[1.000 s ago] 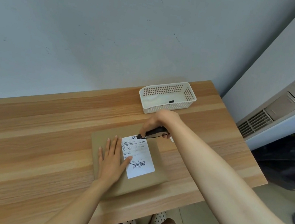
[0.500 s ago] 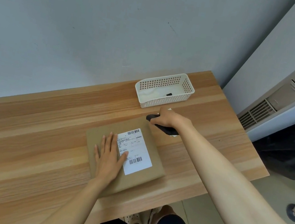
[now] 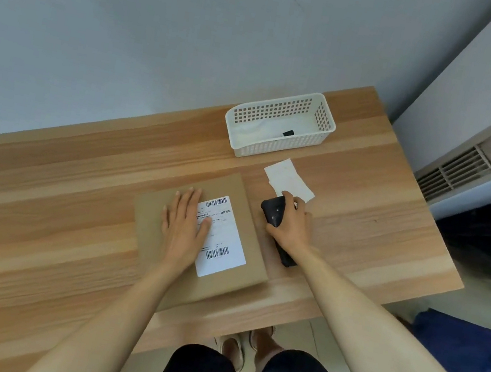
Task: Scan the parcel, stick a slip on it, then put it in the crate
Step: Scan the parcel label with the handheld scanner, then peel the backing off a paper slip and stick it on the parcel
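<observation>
Holding the scanner [image 3: 272, 216], the right hand [image 3: 291, 226] rests on the table [image 3: 380, 216] just to the right of the parcel [image 3: 246, 192]. Its fingers are wrapped around the black body, and the scanner seems to touch the wood, with its handle end showing under the wrist. The left hand [image 3: 186, 224] lies flat and spread on the parcel, the thumb on the white label [image 3: 222, 237], pressing the parcel down.

The step in hand looks like putting the scanner down and going for a slip [image 3: 289, 179]. The slips lie just beyond the right fingertips, touching them or nearly so; I cannot tell which. The crate [image 3: 277, 144] stands further away from the same hand, beyond the slips.

To do it well, the scanner should be released fully and left clear of the parcel edge, so it does not block the path. There appear to be more than one sheet, so the fingers should pinch only the top one at a corner and peel it slowly. The left hand is best kept pressing, but moved off the place where the slip will go. Thin paper can curl or fold, so a light grip is better.
</observation>
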A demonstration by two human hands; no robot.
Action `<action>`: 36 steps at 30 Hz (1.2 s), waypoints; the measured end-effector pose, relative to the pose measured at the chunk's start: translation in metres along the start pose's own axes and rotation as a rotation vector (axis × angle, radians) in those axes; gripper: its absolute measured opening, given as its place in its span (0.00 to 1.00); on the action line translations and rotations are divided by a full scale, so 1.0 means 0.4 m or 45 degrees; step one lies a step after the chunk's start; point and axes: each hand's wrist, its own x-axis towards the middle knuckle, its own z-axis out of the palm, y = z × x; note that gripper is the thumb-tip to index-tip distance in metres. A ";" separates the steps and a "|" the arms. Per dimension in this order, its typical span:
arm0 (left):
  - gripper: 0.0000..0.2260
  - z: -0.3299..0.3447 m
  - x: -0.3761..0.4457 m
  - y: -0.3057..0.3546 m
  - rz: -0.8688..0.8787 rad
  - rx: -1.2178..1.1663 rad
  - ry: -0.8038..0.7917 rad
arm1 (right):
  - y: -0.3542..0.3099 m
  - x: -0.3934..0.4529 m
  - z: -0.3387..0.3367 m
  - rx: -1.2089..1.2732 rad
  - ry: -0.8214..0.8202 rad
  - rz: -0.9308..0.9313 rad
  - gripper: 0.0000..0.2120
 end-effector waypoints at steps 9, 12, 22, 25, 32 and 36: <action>0.26 0.011 0.000 0.010 -0.009 -0.021 0.021 | 0.049 -0.005 0.080 -0.125 0.070 -0.093 0.41; 0.26 0.019 -0.001 0.004 -0.015 -0.027 0.015 | 0.049 -0.007 0.095 -0.157 0.068 -0.070 0.41; 0.26 0.012 -0.008 0.025 -0.044 -0.030 0.017 | 0.060 -0.006 0.101 -0.234 0.045 -0.060 0.41; 0.25 0.008 -0.004 0.039 -0.041 -0.038 0.022 | 0.067 0.001 0.081 -0.247 0.056 -0.084 0.39; 0.25 0.011 0.027 0.080 -0.041 -0.093 0.038 | 0.077 0.080 -0.004 -0.144 0.083 -0.134 0.30; 0.25 0.020 0.064 0.118 -0.028 -0.101 0.035 | 0.086 0.158 -0.053 -0.061 0.097 -0.059 0.26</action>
